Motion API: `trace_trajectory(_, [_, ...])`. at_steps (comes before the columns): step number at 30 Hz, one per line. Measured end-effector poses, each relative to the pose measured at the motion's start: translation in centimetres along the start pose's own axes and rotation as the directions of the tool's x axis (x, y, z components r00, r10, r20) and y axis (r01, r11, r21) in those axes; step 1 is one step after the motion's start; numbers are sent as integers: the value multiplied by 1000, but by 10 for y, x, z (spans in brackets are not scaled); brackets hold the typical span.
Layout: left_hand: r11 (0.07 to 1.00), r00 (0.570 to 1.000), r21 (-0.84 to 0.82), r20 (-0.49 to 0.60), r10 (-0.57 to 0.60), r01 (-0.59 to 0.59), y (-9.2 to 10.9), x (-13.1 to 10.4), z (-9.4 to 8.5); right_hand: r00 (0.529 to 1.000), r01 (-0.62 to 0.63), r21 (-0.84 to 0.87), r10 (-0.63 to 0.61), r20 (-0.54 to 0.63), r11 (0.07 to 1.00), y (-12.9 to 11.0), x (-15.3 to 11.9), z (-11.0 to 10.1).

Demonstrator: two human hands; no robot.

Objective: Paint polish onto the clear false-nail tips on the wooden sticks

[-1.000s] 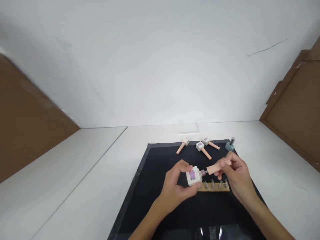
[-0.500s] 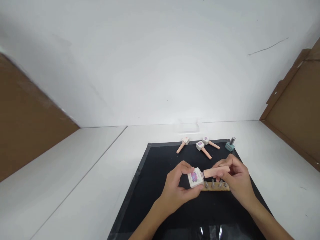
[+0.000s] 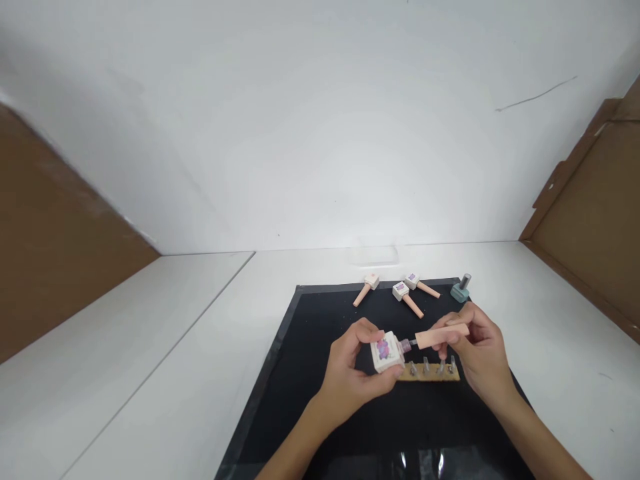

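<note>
Between the thumb and fingers of my left hand (image 3: 355, 370) is a square white nail polish bottle (image 3: 386, 352) with a purple and pink flower print, tilted with its neck to the right. My right hand (image 3: 475, 353) pinches the long peach nail polish cap (image 3: 440, 335). A gap shows between cap and neck, and the brush stem reaches across it into the bottle's mouth; the bristles are hidden. Just below both hands lies a tan strip (image 3: 430, 373) bearing several small clear upright pieces, its left end partly behind my left fingers.
Three white bottles with peach caps, one at the left (image 3: 371, 281), one in the middle (image 3: 400, 291) and one at the right (image 3: 413, 280), lie on the black mat (image 3: 310, 347). A teal bottle (image 3: 460, 292) stands at its far right corner. Cardboard panels (image 3: 590, 200) flank the white table.
My right hand has drawn the peach cap right and slightly up, away from the bottle, baring the brush stem. My left hand and the bottle have shifted slightly left.
</note>
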State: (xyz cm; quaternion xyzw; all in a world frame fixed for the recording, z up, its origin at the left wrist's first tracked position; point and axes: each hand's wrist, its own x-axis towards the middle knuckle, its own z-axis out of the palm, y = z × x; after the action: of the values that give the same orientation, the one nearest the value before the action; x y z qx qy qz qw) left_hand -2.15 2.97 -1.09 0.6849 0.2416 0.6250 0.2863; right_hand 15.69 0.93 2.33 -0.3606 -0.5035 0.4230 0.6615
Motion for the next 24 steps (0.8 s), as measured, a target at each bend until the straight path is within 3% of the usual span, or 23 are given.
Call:
trace_trajectory(7, [989, 993, 103, 46, 105, -109, 2, -1, 1, 998, -55, -104, 58, 30, 993, -4, -3, 5])
trace_trajectory(15, [946, 962, 191, 128, 242, -263, 3, 0, -6, 969, -245, 20, 246, -39, 969, 1, -1, 6])
trace_trajectory(17, [966, 976, 143, 73, 205, -213, 2, -1, -6, 968, -243, 33, 244, -61, 970, 0, 1, 3])
trace_trajectory(20, [999, 999, -43, -37, -5, 4, 1, -1, -5, 981, -140, 33, 143, -130, 990, -3, 1, 0])
trace_trajectory(24, [890, 940, -317, 18, -341, 328, 5, 4, -7, 985, 76, 9, -74, -155, 997, -9, -6, 0])
